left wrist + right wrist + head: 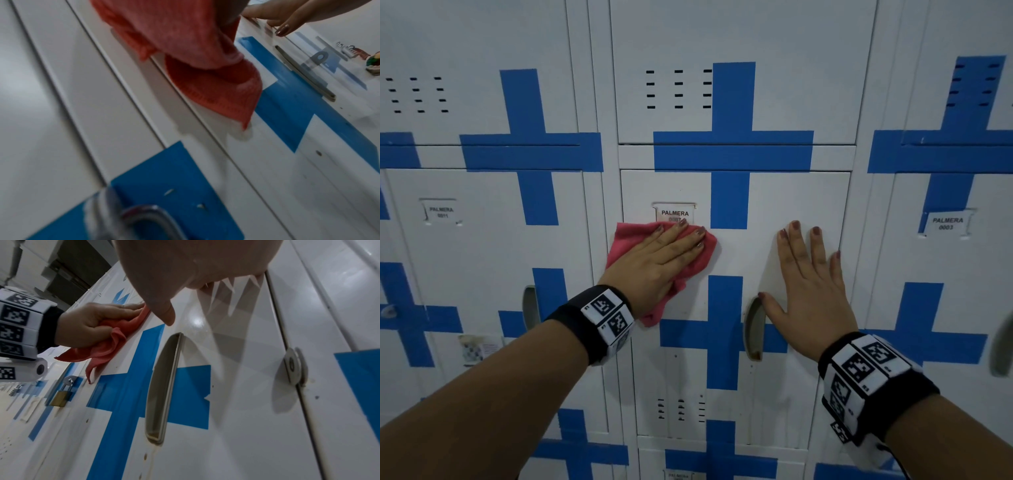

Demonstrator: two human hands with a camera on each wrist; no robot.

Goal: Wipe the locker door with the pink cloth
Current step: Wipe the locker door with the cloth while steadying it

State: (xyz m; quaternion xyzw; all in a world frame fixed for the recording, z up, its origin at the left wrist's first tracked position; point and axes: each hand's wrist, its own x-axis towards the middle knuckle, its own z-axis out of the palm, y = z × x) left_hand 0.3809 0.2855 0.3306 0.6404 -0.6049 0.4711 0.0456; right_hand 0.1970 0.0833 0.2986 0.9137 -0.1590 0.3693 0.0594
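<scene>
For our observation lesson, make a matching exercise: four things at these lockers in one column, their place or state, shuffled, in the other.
1 cloth
2 right hand
3 padlock
4 label

A bare, flat on door
B pressed under left hand
C hangs on a neighbouring locker
D just above the cloth

Pairs: 1-B, 2-A, 3-C, 4-D

The name tag (674,214) near the upper left corner of the centre locker door (784,205) reads "PALMERA"; the number below is partly covered. The tag (946,223) on the door to the right reads "PALMERA 0003". The left door's tag (441,211) reads "PALMERA 0011".
</scene>
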